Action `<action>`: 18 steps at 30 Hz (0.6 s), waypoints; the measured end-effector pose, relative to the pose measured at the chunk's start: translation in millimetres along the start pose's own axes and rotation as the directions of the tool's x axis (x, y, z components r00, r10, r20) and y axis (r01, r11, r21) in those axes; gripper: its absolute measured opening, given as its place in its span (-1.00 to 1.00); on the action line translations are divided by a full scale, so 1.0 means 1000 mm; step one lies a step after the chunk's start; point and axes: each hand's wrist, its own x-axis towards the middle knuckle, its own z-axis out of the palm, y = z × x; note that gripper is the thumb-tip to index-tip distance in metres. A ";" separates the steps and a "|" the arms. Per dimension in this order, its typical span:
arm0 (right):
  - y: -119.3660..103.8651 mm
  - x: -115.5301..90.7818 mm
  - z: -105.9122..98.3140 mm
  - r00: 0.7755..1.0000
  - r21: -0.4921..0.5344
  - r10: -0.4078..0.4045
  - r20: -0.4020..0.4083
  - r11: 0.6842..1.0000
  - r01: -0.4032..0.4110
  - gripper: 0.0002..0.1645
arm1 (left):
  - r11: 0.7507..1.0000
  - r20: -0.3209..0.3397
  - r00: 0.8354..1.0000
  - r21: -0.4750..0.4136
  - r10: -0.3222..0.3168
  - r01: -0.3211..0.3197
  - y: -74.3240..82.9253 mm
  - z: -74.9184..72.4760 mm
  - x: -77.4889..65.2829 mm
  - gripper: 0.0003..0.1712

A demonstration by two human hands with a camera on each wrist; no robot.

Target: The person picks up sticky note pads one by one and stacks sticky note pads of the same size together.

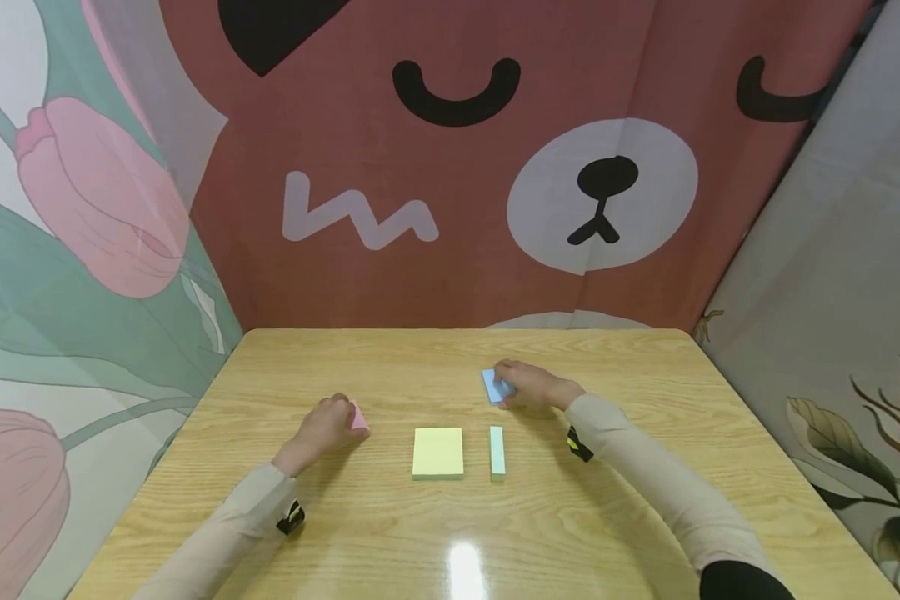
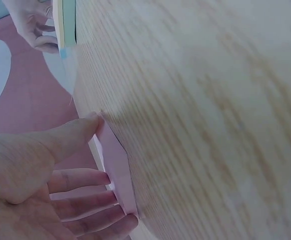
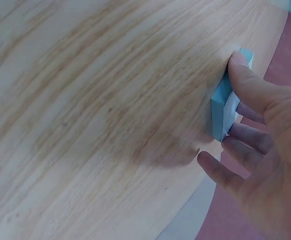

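Note:
On the left of the table, my left hand [image 1: 324, 427] holds a pink sticky note pad [image 1: 359, 417]. The left wrist view shows the thumb at one end of that pad [image 2: 118, 167] and the fingertips at the other. Farther back and to the right, my right hand [image 1: 528, 385] grips a blue sticky note pad [image 1: 491, 387] by its edges. In the right wrist view the thumb lies along the near side of the blue pad [image 3: 218, 107], with fingers on its opposite side and the little finger apart from it.
Between the hands lies a square yellow sticky note pad [image 1: 438, 452]. Just right of it is a narrow mint-green pad [image 1: 498, 450]. The wooden table [image 1: 390, 533] ends at a bear-print curtain [image 1: 465, 283] behind, with printed cloths at both sides.

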 end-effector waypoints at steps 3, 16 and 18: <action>0.001 0.000 -0.001 1.000 -0.026 -0.012 0.006 1.000 0.013 -0.51 | 1.000 -0.005 1.000 -0.004 0.007 -0.007 0.000 0.000 0.000 -0.60; 0.003 -0.001 -0.003 0.998 -0.060 -0.056 -0.002 0.997 0.056 -0.50 | 1.000 0.005 1.000 -0.007 0.001 -0.001 0.003 -0.003 -0.001 -0.60; 0.003 -0.001 -0.002 0.998 -0.069 -0.061 -0.014 0.996 0.060 -0.48 | 1.000 0.012 1.000 0.000 -0.005 0.005 0.002 -0.002 -0.001 -0.61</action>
